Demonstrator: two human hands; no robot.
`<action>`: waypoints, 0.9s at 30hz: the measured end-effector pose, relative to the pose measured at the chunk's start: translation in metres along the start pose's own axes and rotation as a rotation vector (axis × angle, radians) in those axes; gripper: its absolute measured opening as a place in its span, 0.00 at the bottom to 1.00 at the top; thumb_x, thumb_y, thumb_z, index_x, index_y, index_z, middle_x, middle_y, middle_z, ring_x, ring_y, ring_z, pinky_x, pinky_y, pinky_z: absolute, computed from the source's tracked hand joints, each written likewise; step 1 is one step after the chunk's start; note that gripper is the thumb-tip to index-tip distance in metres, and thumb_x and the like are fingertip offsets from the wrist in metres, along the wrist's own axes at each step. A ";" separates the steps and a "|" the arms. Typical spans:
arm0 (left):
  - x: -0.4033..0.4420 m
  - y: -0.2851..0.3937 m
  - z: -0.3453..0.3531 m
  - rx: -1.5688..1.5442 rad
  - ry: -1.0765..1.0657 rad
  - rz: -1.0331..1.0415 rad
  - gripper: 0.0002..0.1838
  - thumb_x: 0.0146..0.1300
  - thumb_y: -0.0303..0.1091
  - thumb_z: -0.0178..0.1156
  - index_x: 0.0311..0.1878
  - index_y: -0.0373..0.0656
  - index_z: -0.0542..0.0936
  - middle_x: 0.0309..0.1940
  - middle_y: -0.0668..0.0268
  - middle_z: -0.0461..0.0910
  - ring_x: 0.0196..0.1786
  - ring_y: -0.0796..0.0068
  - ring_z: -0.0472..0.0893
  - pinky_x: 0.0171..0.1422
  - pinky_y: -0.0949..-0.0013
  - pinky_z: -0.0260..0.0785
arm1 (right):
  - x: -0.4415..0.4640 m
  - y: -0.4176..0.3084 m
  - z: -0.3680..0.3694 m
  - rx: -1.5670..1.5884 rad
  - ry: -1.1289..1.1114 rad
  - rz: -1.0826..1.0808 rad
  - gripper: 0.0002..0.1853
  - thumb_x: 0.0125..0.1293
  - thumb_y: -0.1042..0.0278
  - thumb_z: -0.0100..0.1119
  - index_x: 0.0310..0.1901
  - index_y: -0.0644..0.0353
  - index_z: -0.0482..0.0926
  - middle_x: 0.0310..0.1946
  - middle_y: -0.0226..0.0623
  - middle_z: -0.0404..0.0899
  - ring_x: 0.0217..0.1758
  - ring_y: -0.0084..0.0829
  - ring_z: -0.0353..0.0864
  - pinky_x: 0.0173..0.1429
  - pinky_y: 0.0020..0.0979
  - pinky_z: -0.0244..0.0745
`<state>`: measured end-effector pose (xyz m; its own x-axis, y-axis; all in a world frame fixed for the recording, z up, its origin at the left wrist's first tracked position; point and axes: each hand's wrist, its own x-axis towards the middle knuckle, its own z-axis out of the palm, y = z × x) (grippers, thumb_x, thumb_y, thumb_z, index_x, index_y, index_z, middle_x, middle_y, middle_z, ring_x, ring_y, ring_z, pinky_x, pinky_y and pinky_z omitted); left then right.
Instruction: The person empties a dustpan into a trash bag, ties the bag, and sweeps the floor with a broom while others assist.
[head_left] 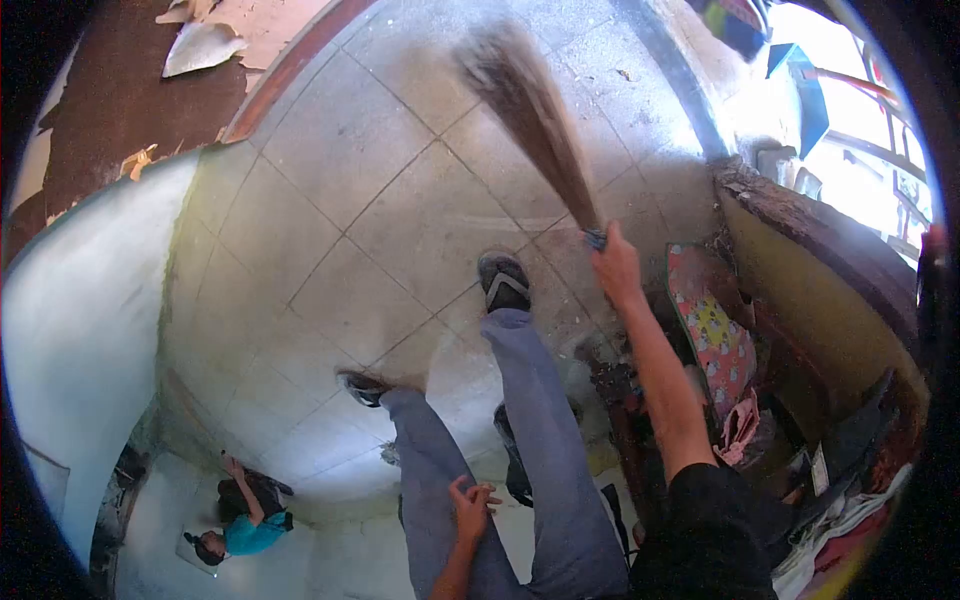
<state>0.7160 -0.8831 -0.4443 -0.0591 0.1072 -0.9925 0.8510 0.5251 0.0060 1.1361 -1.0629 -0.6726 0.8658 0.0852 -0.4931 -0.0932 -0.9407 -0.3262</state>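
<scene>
My right hand is closed round the handle end of a brown broom. The broom's bristles fan out over the tiled floor, and their far end is blurred. Low in the view, my left hand hovers by my left thigh, with its fingers apart and nothing in it. Both my feet, in dark sandals, stand on the floor below the broom.
Another person in a teal shirt is at the lower left. To the right are a low wall, a patterned board and piled cloths and debris. A blue object stands at the upper right.
</scene>
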 end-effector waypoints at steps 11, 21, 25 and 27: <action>-0.016 -0.001 -0.019 -0.072 0.064 -0.007 0.28 0.67 0.36 0.55 0.61 0.48 0.50 0.39 0.55 0.78 0.31 0.64 0.82 0.29 0.66 0.74 | 0.097 -0.115 0.016 -0.015 0.030 0.045 0.16 0.62 0.58 0.54 0.42 0.63 0.68 0.30 0.56 0.80 0.35 0.57 0.80 0.39 0.52 0.75; -0.025 -0.010 -0.019 -0.139 0.015 0.003 0.29 0.66 0.36 0.57 0.63 0.46 0.51 0.40 0.57 0.77 0.30 0.66 0.81 0.31 0.66 0.73 | 0.065 -0.048 -0.080 -0.015 0.117 0.280 0.23 0.61 0.51 0.57 0.42 0.66 0.70 0.37 0.61 0.79 0.45 0.60 0.78 0.47 0.51 0.73; -0.033 0.000 -0.050 -0.017 0.055 0.274 0.32 0.63 0.39 0.61 0.62 0.44 0.54 0.40 0.59 0.74 0.36 0.65 0.79 0.39 0.61 0.75 | 0.011 -0.072 -0.088 0.002 0.120 0.234 0.27 0.60 0.47 0.59 0.41 0.69 0.71 0.37 0.61 0.79 0.44 0.60 0.78 0.46 0.50 0.72; -0.035 0.001 -0.087 0.078 0.153 0.379 0.29 0.63 0.38 0.61 0.60 0.42 0.58 0.41 0.59 0.74 0.39 0.68 0.78 0.43 0.62 0.74 | -0.026 -0.088 -0.084 0.070 0.081 0.257 0.30 0.59 0.44 0.60 0.41 0.71 0.72 0.36 0.61 0.78 0.44 0.59 0.78 0.46 0.48 0.72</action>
<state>0.6736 -0.8132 -0.3986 0.1938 0.4084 -0.8920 0.8639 0.3598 0.3525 1.1634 -1.0105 -0.5631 0.8454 -0.1824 -0.5021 -0.3463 -0.9028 -0.2552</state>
